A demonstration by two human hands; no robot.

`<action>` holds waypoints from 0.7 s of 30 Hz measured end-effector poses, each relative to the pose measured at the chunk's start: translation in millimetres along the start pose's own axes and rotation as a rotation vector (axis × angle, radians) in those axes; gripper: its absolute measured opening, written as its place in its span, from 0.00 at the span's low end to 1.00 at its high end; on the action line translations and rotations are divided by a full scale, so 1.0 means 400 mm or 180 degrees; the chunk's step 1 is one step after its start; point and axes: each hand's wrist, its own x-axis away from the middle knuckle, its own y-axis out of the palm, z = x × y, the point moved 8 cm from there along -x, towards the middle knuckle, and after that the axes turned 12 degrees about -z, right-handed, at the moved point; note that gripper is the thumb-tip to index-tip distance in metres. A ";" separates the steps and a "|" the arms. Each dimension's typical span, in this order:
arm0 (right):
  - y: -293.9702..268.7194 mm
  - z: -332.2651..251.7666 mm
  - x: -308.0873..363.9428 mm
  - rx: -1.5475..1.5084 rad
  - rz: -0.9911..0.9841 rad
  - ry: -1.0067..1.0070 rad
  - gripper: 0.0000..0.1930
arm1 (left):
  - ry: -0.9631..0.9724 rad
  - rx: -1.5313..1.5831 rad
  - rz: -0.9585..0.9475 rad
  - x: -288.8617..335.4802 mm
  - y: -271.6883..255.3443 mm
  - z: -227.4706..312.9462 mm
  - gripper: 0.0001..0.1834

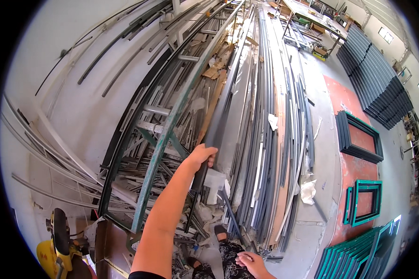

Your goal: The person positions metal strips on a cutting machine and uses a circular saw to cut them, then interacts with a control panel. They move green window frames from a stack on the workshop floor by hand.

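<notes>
My left hand (202,156) reaches forward to a long dark grey profile bar (217,126), its fingers wrapped over the bar's near end. The bar lies lengthwise, running away from me over the pile beside the green metal rack (167,125). Below the hand, pieces of clear plastic wrap (214,179) lie among the bars. My right hand (250,263) is low in front of my legs, touching none of the bars. Its fingers are curled together; whether anything small is inside them I cannot make out.
Many long profiles (256,172) cover the floor ahead. Offcuts fill the rack on the left, near a yellow machine (53,255). Dark frames (358,137) and green frames (368,202) lie on the right, with stacked grey panels (372,76) behind. A workbench (314,18) stands far off.
</notes>
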 end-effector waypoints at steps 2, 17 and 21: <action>0.011 -0.010 -0.004 -0.0022 -0.0042 -0.0259 0.14 | 0.0057 0.0519 -0.0208 0.033 0.134 0.027 0.13; -0.039 -0.169 -0.193 -0.0129 -0.0006 -0.0585 0.14 | -0.0875 0.1242 -0.0190 0.817 0.355 -0.475 0.11; 0.169 -0.298 -0.244 -0.0236 -0.0445 -0.0746 0.27 | -0.0841 0.0910 0.0084 0.976 0.406 -0.617 0.11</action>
